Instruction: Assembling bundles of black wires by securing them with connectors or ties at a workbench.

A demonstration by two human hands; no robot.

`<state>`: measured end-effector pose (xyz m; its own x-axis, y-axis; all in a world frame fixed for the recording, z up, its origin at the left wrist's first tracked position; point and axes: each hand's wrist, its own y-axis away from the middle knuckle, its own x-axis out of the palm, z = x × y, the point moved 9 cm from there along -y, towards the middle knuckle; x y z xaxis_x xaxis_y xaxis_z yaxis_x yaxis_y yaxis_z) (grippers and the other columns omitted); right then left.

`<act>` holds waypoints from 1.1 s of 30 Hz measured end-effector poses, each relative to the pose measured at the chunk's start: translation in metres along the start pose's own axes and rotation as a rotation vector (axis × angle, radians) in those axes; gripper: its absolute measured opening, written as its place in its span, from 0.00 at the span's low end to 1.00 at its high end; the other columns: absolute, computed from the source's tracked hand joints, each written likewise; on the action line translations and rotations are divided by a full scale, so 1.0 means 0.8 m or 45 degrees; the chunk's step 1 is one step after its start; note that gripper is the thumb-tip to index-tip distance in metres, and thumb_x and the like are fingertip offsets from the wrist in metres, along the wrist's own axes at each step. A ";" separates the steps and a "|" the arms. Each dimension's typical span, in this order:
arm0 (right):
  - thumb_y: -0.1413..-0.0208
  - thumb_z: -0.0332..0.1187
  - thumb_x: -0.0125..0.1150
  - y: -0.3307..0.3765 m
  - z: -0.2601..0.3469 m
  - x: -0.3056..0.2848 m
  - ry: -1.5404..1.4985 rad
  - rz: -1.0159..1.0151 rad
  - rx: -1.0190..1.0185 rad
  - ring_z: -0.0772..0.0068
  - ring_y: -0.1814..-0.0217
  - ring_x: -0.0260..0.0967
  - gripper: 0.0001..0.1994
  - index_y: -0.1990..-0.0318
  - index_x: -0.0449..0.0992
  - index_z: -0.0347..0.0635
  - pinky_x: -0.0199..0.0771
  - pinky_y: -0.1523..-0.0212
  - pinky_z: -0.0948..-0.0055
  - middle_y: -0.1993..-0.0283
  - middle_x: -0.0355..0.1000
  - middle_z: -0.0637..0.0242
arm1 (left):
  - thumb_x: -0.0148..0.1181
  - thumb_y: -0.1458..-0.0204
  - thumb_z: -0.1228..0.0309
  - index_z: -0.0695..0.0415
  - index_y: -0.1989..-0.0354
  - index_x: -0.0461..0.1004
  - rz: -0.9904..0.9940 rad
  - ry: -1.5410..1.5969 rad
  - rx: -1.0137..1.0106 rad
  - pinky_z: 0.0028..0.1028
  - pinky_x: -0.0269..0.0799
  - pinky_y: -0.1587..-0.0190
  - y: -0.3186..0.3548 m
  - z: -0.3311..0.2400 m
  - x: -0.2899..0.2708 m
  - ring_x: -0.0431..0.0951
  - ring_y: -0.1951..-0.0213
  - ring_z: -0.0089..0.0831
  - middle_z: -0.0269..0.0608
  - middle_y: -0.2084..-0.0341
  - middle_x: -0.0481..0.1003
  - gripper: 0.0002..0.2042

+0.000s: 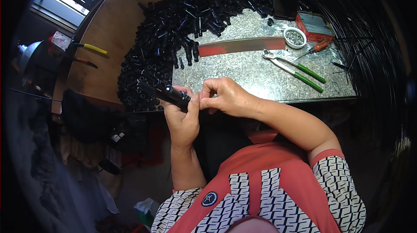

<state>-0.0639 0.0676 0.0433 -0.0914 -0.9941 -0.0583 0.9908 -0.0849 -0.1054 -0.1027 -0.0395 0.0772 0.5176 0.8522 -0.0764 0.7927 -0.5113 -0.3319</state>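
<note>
Just beyond the near edge of the worktop, my left hand [182,122] is closed around several slim black tubular parts [174,96], which point up and to the left. The thumb of that hand lies along their near end. My right hand [230,98] meets it there, with thumb and index finger pinched together at the end of the parts. Whatever sits between those right fingertips is too small to make out. A large heap of similar black tubular parts [173,28] spreads over the far and left side of the worktop.
On the speckled worktop [260,76] lie end-cutting pincers with green handles [304,74], a reddish flat strip [243,46] and an orange-handled screwdriver [319,46]. A white bowl [286,41] holds small metal pieces beside a red box [317,28]. Long black rods [373,37] stand right; a wooden panel [93,74] borders the left.
</note>
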 end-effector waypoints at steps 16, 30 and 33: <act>0.52 0.31 0.65 0.092 0.055 -0.121 0.919 -0.392 -0.222 0.64 0.61 0.69 0.16 0.60 0.67 0.37 0.71 0.65 0.69 0.62 0.68 0.59 | 0.59 0.52 0.81 0.64 0.57 0.69 -0.198 0.071 0.046 0.22 0.67 0.60 -0.008 0.005 -0.012 0.70 0.67 0.20 0.38 0.60 0.69 0.13; 0.50 0.34 0.61 0.180 0.008 -0.213 1.901 -0.523 0.185 0.52 0.60 0.65 0.12 0.68 0.67 0.34 0.68 0.61 0.60 0.65 0.65 0.54 | 0.53 0.47 0.81 0.58 0.64 0.63 0.150 0.660 0.047 0.47 0.70 0.47 -0.017 0.011 0.039 0.75 0.53 0.46 0.54 0.54 0.69 0.06; 0.49 0.33 0.60 0.179 0.013 -0.212 1.872 -0.553 0.120 0.52 0.62 0.66 0.11 0.69 0.67 0.34 0.67 0.63 0.60 0.66 0.66 0.53 | 0.52 0.47 0.81 0.57 0.65 0.63 0.152 0.619 0.063 0.46 0.72 0.50 -0.013 0.007 0.043 0.76 0.59 0.43 0.51 0.61 0.72 0.06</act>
<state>0.0943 0.2234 0.0487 -0.3243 0.0462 -0.9448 0.8599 -0.4018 -0.3148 -0.0952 -0.0045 0.0726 0.7031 0.6316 0.3267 0.7089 -0.5862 -0.3923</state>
